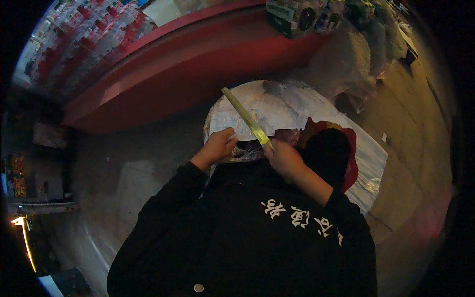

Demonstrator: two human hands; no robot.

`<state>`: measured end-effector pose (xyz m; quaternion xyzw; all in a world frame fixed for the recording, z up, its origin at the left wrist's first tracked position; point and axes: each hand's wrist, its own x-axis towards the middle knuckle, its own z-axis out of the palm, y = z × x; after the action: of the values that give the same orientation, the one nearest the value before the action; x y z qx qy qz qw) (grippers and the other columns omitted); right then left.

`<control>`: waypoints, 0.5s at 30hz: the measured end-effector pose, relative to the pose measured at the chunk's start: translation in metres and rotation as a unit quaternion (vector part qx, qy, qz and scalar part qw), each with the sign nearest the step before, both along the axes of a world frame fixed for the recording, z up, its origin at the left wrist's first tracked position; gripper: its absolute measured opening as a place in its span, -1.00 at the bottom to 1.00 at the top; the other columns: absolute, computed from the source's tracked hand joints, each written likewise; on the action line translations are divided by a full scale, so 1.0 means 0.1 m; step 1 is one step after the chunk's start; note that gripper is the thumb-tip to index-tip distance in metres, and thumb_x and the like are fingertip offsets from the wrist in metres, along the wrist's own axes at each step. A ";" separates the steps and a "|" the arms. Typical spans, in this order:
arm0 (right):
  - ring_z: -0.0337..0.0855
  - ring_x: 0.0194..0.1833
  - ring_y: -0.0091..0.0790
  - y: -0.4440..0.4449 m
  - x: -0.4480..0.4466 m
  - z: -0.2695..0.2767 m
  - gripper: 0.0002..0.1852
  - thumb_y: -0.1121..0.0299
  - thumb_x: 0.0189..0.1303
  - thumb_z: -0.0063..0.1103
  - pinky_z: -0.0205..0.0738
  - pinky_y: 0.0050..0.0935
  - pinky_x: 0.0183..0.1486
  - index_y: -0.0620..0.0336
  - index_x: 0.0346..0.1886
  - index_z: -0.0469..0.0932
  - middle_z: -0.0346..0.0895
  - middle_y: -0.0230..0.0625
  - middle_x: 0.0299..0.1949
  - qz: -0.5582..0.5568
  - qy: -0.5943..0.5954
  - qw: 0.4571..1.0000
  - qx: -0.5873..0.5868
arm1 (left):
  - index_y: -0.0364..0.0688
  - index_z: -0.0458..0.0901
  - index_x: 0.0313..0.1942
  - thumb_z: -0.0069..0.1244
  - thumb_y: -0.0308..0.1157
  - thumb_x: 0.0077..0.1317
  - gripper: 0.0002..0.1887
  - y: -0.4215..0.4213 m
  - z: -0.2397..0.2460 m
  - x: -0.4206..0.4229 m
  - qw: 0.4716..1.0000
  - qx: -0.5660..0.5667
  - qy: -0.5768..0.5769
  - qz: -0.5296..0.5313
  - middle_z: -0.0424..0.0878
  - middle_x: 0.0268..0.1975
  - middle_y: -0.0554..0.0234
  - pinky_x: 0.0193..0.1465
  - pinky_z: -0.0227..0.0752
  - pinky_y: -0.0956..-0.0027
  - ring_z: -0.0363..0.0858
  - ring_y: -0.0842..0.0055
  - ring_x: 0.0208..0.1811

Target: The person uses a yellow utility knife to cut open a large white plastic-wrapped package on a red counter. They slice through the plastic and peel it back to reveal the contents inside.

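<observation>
My right hand (285, 159) grips one end of a long, narrow, yellowish blade-like strip (245, 116). The strip slants up and left over a rounded white bundle (252, 92), which looks wrapped in clear plastic film (245, 154). At the bundle's near left edge is my left hand (219, 144), its fingers curled close to the film. Whether those fingers pinch the film cannot be made out. Right of my right hand, a dark rounded shape, perhaps my knee (326, 152), covers part of a red scalloped piece (350, 144).
A long red counter or ledge (207, 55) curves across the back. Packed bottles (92, 33) stand beyond it at upper left. Plastic-wrapped goods (315, 16) and translucent bags (349, 55) are at upper right. A pale sheet (367, 167) lies on the tiled floor (408, 122).
</observation>
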<state>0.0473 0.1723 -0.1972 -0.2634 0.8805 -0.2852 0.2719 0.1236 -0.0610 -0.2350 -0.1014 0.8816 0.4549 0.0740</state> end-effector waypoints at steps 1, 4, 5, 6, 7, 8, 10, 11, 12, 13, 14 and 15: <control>0.68 -0.30 0.15 0.02 0.01 0.02 -0.59 0.09 0.39 0.04 0.53 0.03 -0.20 0.35 -0.22 0.57 0.63 0.14 -0.35 -0.016 -0.007 1.000 -0.025 | -0.27 0.55 -0.14 0.02 -0.35 0.37 -0.82 0.05 0.03 0.00 1.000 -0.028 0.003 -0.011 0.68 -0.26 -0.15 -0.14 0.48 0.11 0.67 0.04 -0.17; 0.66 -0.29 0.17 0.01 0.00 0.04 -0.57 0.08 0.40 0.04 0.52 0.02 -0.20 0.37 -0.22 0.58 0.62 0.16 -0.34 -0.008 -0.044 0.999 -0.001 | -0.26 0.58 -0.08 0.04 -0.37 0.35 -0.80 0.12 0.13 -0.05 0.996 -0.078 0.029 -0.043 0.69 -0.23 -0.17 -0.10 0.51 0.13 0.68 0.02 -0.15; 0.66 -0.30 0.12 -0.02 -0.03 0.04 -0.57 0.09 0.41 0.03 0.52 -0.02 -0.20 0.37 -0.22 0.57 0.62 0.13 -0.35 0.007 -0.049 0.999 0.010 | -0.25 0.59 -0.06 0.05 -0.38 0.34 -0.78 0.10 0.16 -0.07 0.995 -0.068 0.046 -0.052 0.70 -0.21 -0.17 -0.09 0.52 0.14 0.69 0.02 -0.14; 0.67 -0.31 0.06 -0.04 -0.02 0.01 -0.58 0.09 0.42 0.02 0.52 -0.06 -0.20 0.37 -0.21 0.57 0.62 0.11 -0.35 0.023 -0.048 0.998 0.019 | -0.23 0.60 -0.03 0.06 -0.38 0.32 -0.76 0.10 0.18 -0.05 0.994 -0.062 0.068 -0.059 0.70 -0.20 -0.17 -0.07 0.53 0.14 0.69 0.01 -0.13; 0.67 -0.32 0.01 -0.08 -0.01 -0.01 -0.58 0.10 0.44 0.02 0.53 -0.10 -0.20 0.37 -0.20 0.56 0.62 0.09 -0.36 0.041 -0.050 0.998 0.027 | -0.22 0.60 -0.01 0.07 -0.39 0.30 -0.74 0.09 0.20 -0.04 0.992 -0.075 0.073 -0.065 0.70 -0.18 -0.16 -0.05 0.53 0.15 0.69 0.02 -0.11; 0.67 -0.32 0.01 -0.12 0.00 -0.04 -0.59 0.11 0.43 0.02 0.53 -0.09 -0.19 0.36 -0.20 0.57 0.62 0.08 -0.36 0.049 -0.041 0.998 0.012 | -0.21 0.61 0.01 0.08 -0.40 0.29 -0.71 0.10 0.21 -0.02 0.991 -0.088 0.076 -0.070 0.70 -0.16 -0.15 -0.03 0.53 0.16 0.68 0.02 -0.09; 0.67 -0.31 0.02 -0.20 0.01 -0.10 -0.60 0.11 0.43 0.02 0.54 -0.09 -0.16 0.35 -0.20 0.57 0.63 0.08 -0.35 0.060 -0.022 0.998 -0.008 | -0.21 0.61 0.00 0.09 -0.41 0.27 -0.71 0.11 0.23 0.02 0.987 -0.126 0.071 -0.071 0.70 -0.15 -0.13 -0.03 0.53 0.16 0.68 0.03 -0.08; 0.67 -0.30 0.02 -0.22 0.02 -0.13 -0.61 0.12 0.42 0.03 0.54 -0.09 -0.16 0.34 -0.20 0.58 0.63 0.07 -0.35 0.065 -0.027 0.997 -0.016 | -0.22 0.61 -0.03 0.08 -0.42 0.26 -0.73 0.12 0.24 0.02 0.985 -0.150 0.063 -0.065 0.69 -0.17 -0.13 -0.05 0.53 0.15 0.67 0.03 -0.10; 0.68 -0.30 0.01 -0.27 0.08 -0.16 -0.62 0.12 0.42 0.03 0.55 -0.09 -0.16 0.33 -0.20 0.58 0.63 0.07 -0.35 0.071 -0.038 0.997 -0.019 | -0.23 0.61 -0.06 0.08 -0.42 0.25 -0.75 0.09 0.27 0.04 0.981 -0.179 0.046 -0.058 0.69 -0.18 -0.12 -0.07 0.53 0.15 0.67 0.03 -0.12; 0.68 -0.30 0.01 -0.26 0.07 -0.18 -0.63 0.13 0.42 0.03 0.55 -0.10 -0.16 0.32 -0.20 0.59 0.63 0.06 -0.35 0.075 -0.028 0.996 -0.037 | -0.24 0.60 -0.07 0.06 -0.42 0.26 -0.76 0.07 0.29 0.00 0.982 -0.182 0.039 -0.023 0.69 -0.18 -0.13 -0.07 0.53 0.12 0.66 0.00 -0.11; 0.68 -0.30 0.01 -0.28 0.12 -0.22 -0.64 0.14 0.42 0.03 0.55 -0.09 -0.16 0.31 -0.19 0.59 0.64 0.05 -0.35 0.094 0.024 0.995 -0.029 | -0.24 0.59 -0.08 0.04 -0.41 0.27 -0.78 -0.04 0.32 0.00 0.982 -0.184 0.035 0.012 0.69 -0.18 -0.15 -0.06 0.52 0.09 0.66 -0.03 -0.11; 0.68 -0.30 0.01 -0.25 0.16 -0.25 -0.65 0.14 0.42 0.04 0.56 -0.09 -0.17 0.30 -0.18 0.59 0.64 0.04 -0.35 0.113 0.088 0.989 -0.042 | -0.24 0.58 -0.10 0.01 -0.41 0.28 -0.79 -0.11 0.36 -0.04 0.981 -0.183 0.044 0.041 0.69 -0.18 -0.16 -0.06 0.52 0.07 0.65 -0.05 -0.11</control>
<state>0.0630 0.1473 -0.2218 -0.3966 0.8527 -0.2651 0.2127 0.1199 -0.0719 -0.1987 -0.1293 0.9475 0.2926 -0.0034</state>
